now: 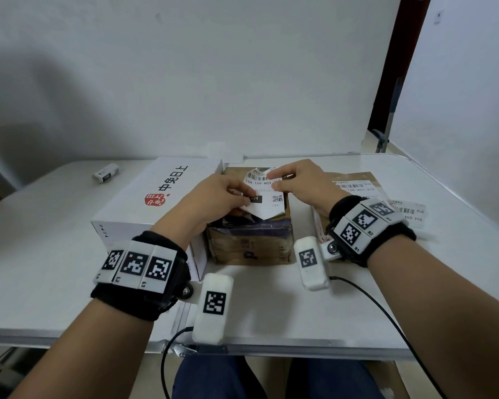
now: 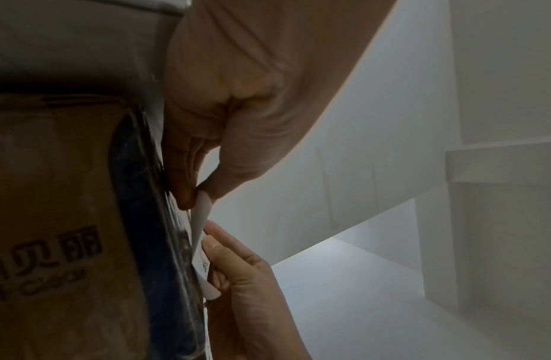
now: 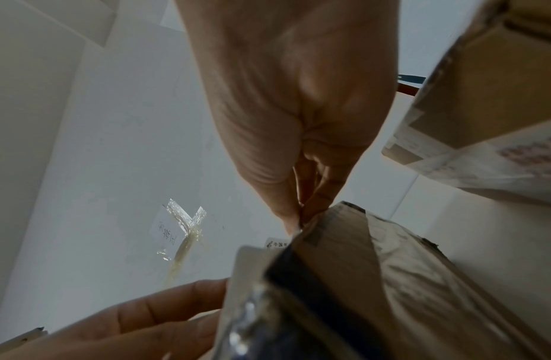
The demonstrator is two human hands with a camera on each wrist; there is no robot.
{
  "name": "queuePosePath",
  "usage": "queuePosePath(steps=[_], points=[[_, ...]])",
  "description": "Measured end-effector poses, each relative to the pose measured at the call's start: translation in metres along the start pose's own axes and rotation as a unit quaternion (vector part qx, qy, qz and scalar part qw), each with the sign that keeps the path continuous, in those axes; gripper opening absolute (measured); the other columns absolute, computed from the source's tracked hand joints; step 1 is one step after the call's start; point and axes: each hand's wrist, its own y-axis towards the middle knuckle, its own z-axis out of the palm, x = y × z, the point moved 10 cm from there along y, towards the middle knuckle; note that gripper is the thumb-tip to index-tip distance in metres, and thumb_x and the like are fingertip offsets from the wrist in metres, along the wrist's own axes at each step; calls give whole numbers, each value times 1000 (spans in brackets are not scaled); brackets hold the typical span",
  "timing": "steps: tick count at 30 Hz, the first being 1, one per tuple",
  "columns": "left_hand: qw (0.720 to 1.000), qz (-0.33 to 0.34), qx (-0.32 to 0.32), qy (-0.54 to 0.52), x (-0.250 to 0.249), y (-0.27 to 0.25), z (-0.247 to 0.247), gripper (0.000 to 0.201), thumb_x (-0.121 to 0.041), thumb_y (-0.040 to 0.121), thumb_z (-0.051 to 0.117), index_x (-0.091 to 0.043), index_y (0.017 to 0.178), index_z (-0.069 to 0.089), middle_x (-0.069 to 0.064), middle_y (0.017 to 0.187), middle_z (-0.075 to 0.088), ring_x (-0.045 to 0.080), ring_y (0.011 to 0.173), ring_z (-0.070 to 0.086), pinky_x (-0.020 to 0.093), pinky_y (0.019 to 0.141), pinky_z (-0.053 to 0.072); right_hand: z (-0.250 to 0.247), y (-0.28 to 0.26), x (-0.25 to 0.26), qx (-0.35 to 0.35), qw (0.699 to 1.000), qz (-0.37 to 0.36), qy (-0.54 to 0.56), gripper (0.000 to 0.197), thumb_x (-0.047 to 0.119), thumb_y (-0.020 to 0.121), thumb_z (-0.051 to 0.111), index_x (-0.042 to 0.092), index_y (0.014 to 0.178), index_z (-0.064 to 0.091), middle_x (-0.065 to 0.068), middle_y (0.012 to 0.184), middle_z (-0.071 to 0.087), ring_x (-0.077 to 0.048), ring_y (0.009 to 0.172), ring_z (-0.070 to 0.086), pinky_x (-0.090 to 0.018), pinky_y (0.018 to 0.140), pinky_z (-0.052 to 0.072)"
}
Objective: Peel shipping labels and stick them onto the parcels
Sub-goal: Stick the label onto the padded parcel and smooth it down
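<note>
A white shipping label with barcode and QR code is held over the top of a brown taped cardboard parcel at the table's middle. My left hand pinches the label's near left part, thumb on top. My right hand pinches its far right corner, which is curled up. In the left wrist view the label bends between both hands beside the parcel. The right wrist view shows the right hand's fingertips meeting at the parcel's edge.
A large white box with red logo stands left of the parcel. A flatter brown parcel bearing a label lies to the right, with a loose label sheet beside it. A small white roll lies far left. Cables hang over the table's front edge.
</note>
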Motion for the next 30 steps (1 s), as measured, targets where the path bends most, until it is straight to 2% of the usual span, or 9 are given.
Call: queuePosePath(steps=[5,8,10,18,21,23,25,28,30], points=[[1000,-6,5,12,1,1,3,16,-7,88,65,-14,100,73,2,86,67,8,63,65,16,70,53,-1,-5,7,3,998,-23,-58,24,17,84,70,21,107,74,7,101,69,-7,88,58,-18,80,42],[999,-7,8,36,0,1,3,16,-9,88,66,-15,100,73,2,88,69,8,64,65,13,62,47,-1,-7,10,-2,995,-37,-94,25,17,86,67,21,111,72,19,76,56,3,71,51,-9,63,35],[999,-8,15,45,0,2,4,16,-10,87,66,-16,100,73,3,89,71,7,64,66,12,58,45,-2,-8,11,-4,993,-44,-109,27,17,87,67,20,113,72,19,71,52,3,67,48,-7,59,31],[997,2,22,73,-3,2,5,18,-10,88,65,-16,103,73,2,90,71,5,63,63,10,58,46,1,-12,16,2,987,-60,-146,29,16,88,64,18,116,70,16,73,51,3,67,47,7,57,31],[993,11,31,112,-7,3,6,18,-12,89,65,-18,104,72,-1,87,68,4,60,60,8,52,43,2,-14,15,2,988,-61,-141,28,15,89,64,18,116,69,20,76,48,-3,78,50,8,59,30],[989,17,36,141,-10,5,7,17,-13,89,65,-19,103,72,-2,82,65,6,58,60,9,47,42,2,-16,15,1,988,-59,-142,26,17,89,64,19,115,69,16,83,54,-11,89,54,3,59,34],[983,21,44,179,-12,5,8,17,-16,88,66,-22,103,71,-3,76,64,9,59,60,16,53,45,0,-16,9,-10,990,-44,-135,25,22,88,66,19,113,70,2,102,62,-16,96,57,-5,61,33],[969,32,53,240,-15,5,9,17,-19,87,66,-27,101,67,-3,67,63,12,58,59,21,58,48,-2,-12,-2,-19,995,-10,-96,22,27,85,69,22,106,70,-4,125,56,-20,102,60,-24,76,46],[962,49,44,265,-20,4,9,16,-20,86,67,-30,99,66,-3,77,62,14,68,62,18,53,45,0,-11,-6,-9,998,11,-68,16,27,86,67,25,103,69,-5,127,54,-22,103,61,-35,88,53]])
